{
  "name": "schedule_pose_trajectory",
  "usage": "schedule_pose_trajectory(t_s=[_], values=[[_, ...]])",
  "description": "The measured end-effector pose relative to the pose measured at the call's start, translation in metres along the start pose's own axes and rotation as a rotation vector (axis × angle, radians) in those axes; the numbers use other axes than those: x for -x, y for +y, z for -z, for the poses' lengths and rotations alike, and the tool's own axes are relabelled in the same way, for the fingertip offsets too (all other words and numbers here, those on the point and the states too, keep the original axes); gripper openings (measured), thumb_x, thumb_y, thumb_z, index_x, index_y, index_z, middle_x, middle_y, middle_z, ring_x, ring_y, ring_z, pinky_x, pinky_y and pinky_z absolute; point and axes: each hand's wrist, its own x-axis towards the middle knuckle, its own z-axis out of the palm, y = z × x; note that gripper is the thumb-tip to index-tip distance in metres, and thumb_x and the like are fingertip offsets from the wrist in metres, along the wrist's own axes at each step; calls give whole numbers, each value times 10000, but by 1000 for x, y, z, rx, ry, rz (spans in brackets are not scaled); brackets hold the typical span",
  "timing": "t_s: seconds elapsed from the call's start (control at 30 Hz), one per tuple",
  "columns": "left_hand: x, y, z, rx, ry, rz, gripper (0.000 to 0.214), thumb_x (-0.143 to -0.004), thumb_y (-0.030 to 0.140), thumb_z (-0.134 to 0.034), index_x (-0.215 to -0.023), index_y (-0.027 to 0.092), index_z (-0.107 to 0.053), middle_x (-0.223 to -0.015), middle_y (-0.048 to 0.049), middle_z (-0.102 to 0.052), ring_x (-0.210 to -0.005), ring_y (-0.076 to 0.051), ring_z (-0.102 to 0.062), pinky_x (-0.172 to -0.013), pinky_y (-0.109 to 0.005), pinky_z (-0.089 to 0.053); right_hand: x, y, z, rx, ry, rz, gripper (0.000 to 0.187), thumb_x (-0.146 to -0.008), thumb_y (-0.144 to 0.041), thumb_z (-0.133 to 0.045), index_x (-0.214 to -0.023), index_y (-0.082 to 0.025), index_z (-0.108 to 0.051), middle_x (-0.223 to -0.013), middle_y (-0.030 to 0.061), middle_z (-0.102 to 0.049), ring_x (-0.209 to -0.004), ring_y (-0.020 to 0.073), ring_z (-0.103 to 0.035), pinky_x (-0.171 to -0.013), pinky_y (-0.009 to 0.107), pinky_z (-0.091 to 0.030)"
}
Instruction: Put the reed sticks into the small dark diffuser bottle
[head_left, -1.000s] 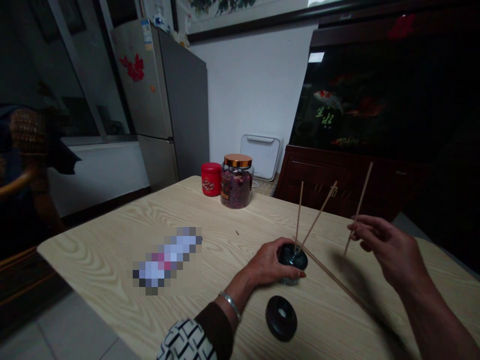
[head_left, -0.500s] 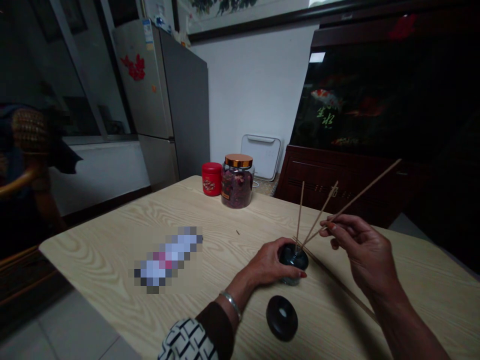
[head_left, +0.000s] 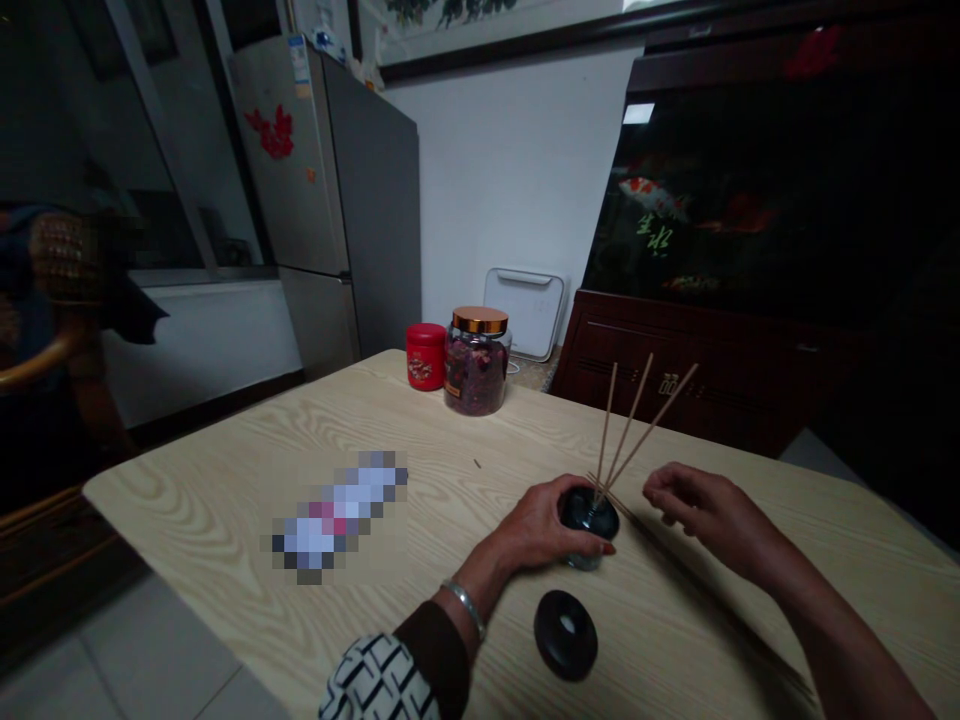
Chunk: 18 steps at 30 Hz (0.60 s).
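Right hand (head_left: 712,510) has let go of the thin wooden stick (head_left: 660,415) it was pinching; that stick now stands in the dark round holder (head_left: 589,512) beside the other two sticks (head_left: 619,425), leaning furthest right. Hand now empty and lower, fingers loosely curled, just right of the sticks, above the tabletop (head_left: 225,480)

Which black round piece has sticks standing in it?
The black piece under the left hand, with three sticks rising from it; the other black piece, nearer the person, lies on the table holding nothing.
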Motion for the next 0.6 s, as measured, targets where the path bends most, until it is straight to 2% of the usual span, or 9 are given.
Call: schedule_pose_trajectory(t_s=[0.1, 0.2, 0.33, 0.6], values=[[-1, -3, -1, 22, -5, 15, 724, -563, 366, -917, -1208, 183, -644, -1027, -69, -692, -948, -216, -623, -832, -312, -479, 1, 31, 0, 369, -84, -119, 131, -801, -323, -588, -735, -228, -649, -761, 49, -703, -706, 222, -633, -613, 317, -400], [-2, -6, -1, 20, -2, 15, 733, -557, 361, -920, -1212, 181, -644, -1032, -72, -690, -950, -216, -624, -831, -309, -479, 3, 54, -8, 524, -136, -219, 65, -746, -290, -633, -742, -234, -665, -812, 61, -714, -747, 240, -639, -599, 309, -355], [-2, -7, -1, -3, 2, 20, 761, -545, 373, -925, -1225, 181, -640, -1042, -74, -691, -969, -228, -626, -843, -316, -482, 2, 65, -16, 489, -167, -213, 49, -748, -239, -623, -736, -226, -669, -825, 53, -715, -764, 217, -644, -619, 291, -368], [-2, -2, 0, 6, -3, 6, 745, -551, 371, -923, -1217, 185, -648, -1048, -68, -695, -986, -230, -628, -881, -322, -484, 3, 61, -16, 388, -176, -192, 48, -722, -204, -627, -685, -219, -655, -761, 31, -707, -718, 185, -628, -635, 269, -403]])
